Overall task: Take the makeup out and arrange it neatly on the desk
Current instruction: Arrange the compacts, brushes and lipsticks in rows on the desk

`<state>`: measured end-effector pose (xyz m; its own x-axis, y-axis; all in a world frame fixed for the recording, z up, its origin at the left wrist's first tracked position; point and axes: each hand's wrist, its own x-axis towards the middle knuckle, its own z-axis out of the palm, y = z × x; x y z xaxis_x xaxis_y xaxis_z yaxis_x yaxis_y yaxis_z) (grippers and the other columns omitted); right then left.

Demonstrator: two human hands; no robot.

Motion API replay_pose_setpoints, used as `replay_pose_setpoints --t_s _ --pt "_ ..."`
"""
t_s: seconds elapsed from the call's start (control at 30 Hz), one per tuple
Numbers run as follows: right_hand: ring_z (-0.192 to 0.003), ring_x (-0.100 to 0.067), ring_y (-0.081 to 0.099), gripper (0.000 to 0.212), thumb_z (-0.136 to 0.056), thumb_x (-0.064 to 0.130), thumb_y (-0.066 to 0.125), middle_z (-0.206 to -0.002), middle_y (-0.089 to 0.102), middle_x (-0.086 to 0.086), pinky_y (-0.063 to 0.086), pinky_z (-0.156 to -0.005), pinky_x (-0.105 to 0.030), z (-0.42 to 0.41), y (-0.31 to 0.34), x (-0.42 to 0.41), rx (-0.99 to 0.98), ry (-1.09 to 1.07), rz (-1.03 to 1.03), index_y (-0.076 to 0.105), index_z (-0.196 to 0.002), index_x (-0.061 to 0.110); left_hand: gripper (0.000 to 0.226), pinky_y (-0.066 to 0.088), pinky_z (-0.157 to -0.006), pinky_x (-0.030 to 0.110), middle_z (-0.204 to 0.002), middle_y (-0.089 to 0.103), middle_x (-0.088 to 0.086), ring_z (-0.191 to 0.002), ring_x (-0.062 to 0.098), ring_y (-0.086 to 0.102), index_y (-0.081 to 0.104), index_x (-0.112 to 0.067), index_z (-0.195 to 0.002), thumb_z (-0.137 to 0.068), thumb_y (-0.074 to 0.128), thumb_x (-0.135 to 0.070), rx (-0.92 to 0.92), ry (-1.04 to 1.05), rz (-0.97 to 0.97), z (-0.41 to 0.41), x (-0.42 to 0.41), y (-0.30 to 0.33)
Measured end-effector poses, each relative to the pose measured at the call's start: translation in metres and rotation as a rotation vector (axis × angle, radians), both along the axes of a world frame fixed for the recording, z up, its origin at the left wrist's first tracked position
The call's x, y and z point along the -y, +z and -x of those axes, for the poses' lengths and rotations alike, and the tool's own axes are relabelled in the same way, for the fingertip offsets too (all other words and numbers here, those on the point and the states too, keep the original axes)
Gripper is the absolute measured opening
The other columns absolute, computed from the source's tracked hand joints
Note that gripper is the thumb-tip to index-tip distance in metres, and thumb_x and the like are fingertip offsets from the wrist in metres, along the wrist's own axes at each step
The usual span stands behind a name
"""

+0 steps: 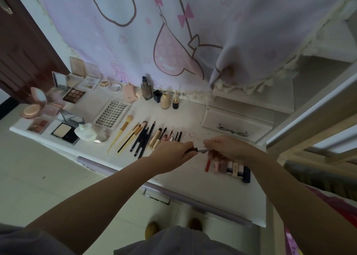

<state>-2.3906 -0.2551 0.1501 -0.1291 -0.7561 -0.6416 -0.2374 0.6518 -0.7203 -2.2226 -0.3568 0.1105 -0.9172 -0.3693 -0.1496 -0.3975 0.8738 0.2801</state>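
Over the white desk both hands hold one thin makeup stick with a dark body and a silver end. My left hand grips the dark end. My right hand pinches the silver end. Brushes and pencils lie in a row to the left of the hands. A row of lipsticks and small tubes lies under my right wrist. Open palettes and compacts fill the desk's left part. Foundation bottles stand at the back by the curtain.
A lash tray lies behind the brushes. A small white drawer unit stands at the back right. A pink printed curtain hangs behind the desk. A brown door is at the left, a bed frame at the right.
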Motion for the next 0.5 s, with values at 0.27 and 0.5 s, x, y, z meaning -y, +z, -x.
replay_pose_setpoints --t_s 0.27,0.5 --pt "-0.072 -0.016 0.054 0.009 -0.093 0.023 0.057 -0.083 0.067 -0.004 0.041 -0.057 -0.023 0.031 -0.004 -0.014 -0.106 -0.058 0.007 0.059 -0.093 0.014 0.025 0.04 -0.078 0.039 -0.082 0.053 -0.003 -0.078 0.024 0.057 0.044 -0.017 -0.113 -0.102 0.028 -0.033 0.118 0.003 -0.168 -0.005 0.011 0.0" --pt "-0.082 -0.015 0.063 0.006 -0.094 0.015 0.055 -0.093 0.068 -0.005 0.052 -0.063 -0.026 0.047 -0.027 -0.042 -0.063 -0.354 -0.017 0.055 -0.101 0.015 0.016 0.042 -0.057 0.025 -0.083 0.055 0.001 -0.066 0.015 0.052 0.046 -0.012 -0.108 -0.1 0.039 -0.024 0.12 0.23 -0.395 -0.011 0.04 -0.029"
